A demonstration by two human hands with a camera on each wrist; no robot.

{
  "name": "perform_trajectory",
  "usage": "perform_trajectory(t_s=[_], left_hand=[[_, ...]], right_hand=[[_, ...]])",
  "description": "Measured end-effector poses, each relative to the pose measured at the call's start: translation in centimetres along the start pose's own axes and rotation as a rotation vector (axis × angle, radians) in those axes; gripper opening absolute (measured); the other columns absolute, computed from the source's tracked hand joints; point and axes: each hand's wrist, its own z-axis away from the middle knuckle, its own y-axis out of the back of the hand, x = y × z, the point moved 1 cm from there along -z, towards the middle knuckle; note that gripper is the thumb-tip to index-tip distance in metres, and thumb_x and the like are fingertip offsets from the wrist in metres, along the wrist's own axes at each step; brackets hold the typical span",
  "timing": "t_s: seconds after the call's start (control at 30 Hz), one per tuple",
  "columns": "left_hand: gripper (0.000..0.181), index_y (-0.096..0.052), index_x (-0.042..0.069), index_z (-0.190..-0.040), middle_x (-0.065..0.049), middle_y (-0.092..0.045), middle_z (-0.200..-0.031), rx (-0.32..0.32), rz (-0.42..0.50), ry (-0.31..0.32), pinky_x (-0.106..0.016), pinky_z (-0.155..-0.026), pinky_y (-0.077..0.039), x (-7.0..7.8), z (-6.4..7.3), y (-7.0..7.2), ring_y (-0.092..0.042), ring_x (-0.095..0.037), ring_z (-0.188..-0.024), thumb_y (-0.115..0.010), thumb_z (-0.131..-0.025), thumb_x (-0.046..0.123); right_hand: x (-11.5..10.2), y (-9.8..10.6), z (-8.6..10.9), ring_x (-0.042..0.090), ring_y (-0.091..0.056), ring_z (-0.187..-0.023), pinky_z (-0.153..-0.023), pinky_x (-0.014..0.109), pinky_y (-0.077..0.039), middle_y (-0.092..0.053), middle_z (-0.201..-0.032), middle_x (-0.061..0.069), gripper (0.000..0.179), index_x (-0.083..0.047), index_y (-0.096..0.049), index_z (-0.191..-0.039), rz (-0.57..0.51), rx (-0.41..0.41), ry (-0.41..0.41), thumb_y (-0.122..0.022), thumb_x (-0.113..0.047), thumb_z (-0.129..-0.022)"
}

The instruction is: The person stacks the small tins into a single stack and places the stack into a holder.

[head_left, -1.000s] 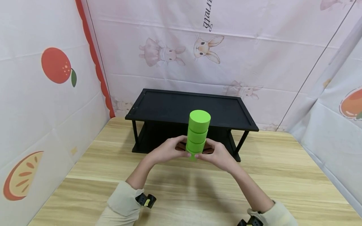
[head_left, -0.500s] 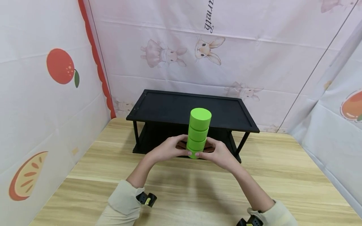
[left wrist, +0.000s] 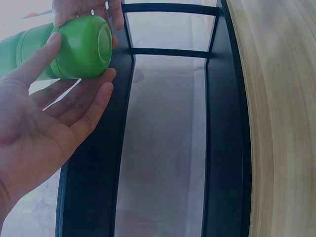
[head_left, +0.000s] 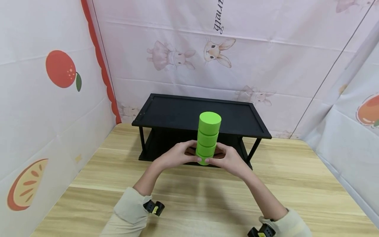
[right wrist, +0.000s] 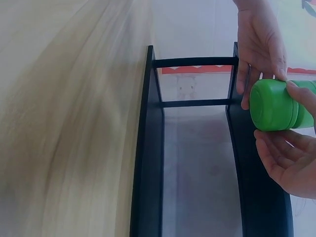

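A bright green cylinder (head_left: pixel 206 141) with ring grooves round its side is held in the air in front of the black two-tier rack (head_left: pixel 189 113). Its flat round top tilts toward the rack. My left hand (head_left: pixel 177 155) grips the lower part from the left, thumb in front and fingers behind. From the right, my right hand (head_left: pixel 229 159) holds the same part in the same way. Seen in the left wrist view, the cylinder's rounded base (left wrist: pixel 94 47) sits between thumb and fingers of both hands. The fingers behind it are partly hidden in the head view.
The rack stands on a wood-grain table (head_left: pixel 189 204) near the back wall cloth (head_left: pixel 189 42), which has rabbit prints. Its lower shelf (head_left: pixel 165 144) lies under the top board, between thin posts. A white cloth with fruit prints (head_left: pixel 61 69) hangs on the left.
The cylinder and both hands have risen slightly in the head view. Both hands keep their hold, and the rack stays in place.
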Motion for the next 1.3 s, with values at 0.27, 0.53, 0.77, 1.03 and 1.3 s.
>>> perform_trajectory(t_s=[0.27,0.53,0.77,1.03,1.3], left_hand=[[0.053,-0.045,0.005,-0.131,-0.007,-0.054,-0.120,0.005,-0.012,0.003,-0.027,-0.081,-0.049,0.0,-0.2,0.1,-0.056,-0.017,-0.102,-0.067,-0.085,0.018],[0.053,-0.045,0.005,-0.132,-0.006,-0.053,-0.121,0.003,-0.015,0.008,-0.028,-0.083,-0.048,0.3,-0.4,0.4,-0.056,-0.017,-0.103,-0.067,-0.086,0.019],[0.053,-0.044,0.004,-0.132,-0.009,-0.052,-0.122,-0.004,-0.011,0.008,-0.029,-0.084,-0.048,0.3,-0.6,0.5,-0.055,-0.020,-0.104,-0.066,-0.086,0.018],[0.053,-0.044,0.004,-0.132,-0.010,-0.051,-0.123,0.002,-0.009,0.017,-0.030,-0.085,-0.047,0.5,-0.6,0.8,-0.055,-0.021,-0.106,-0.066,-0.086,0.018],[0.052,-0.043,0.000,-0.132,-0.013,-0.051,-0.124,0.003,-0.007,0.029,-0.031,-0.086,-0.047,1.1,-0.4,1.1,-0.054,-0.024,-0.107,-0.065,-0.087,0.015]], right_hand=[[0.2,0.2,-0.2,0.020,-0.062,-0.085,-0.072,0.030,-0.052,-0.063,-0.098,0.007,0.046,-0.006,-0.059,-0.114,0.002,0.005,-0.002,-0.077,-0.024,-0.076],[0.0,0.5,-0.4,0.019,-0.062,-0.085,-0.072,0.031,-0.052,-0.063,-0.098,0.007,0.047,-0.005,-0.058,-0.115,0.009,-0.002,0.010,-0.076,-0.025,-0.077],[-0.1,0.6,-0.6,0.020,-0.062,-0.085,-0.073,0.031,-0.052,-0.063,-0.098,0.008,0.047,-0.004,-0.058,-0.115,-0.005,-0.001,0.007,-0.076,-0.023,-0.076],[-0.4,0.7,-0.7,0.020,-0.062,-0.086,-0.073,0.032,-0.052,-0.063,-0.099,0.007,0.048,-0.005,-0.057,-0.117,-0.009,-0.014,0.016,-0.075,-0.024,-0.077],[-0.7,0.7,-1.0,0.019,-0.062,-0.087,-0.074,0.033,-0.052,-0.063,-0.099,0.005,0.049,-0.007,-0.057,-0.118,-0.005,-0.014,0.014,-0.076,-0.026,-0.077]])
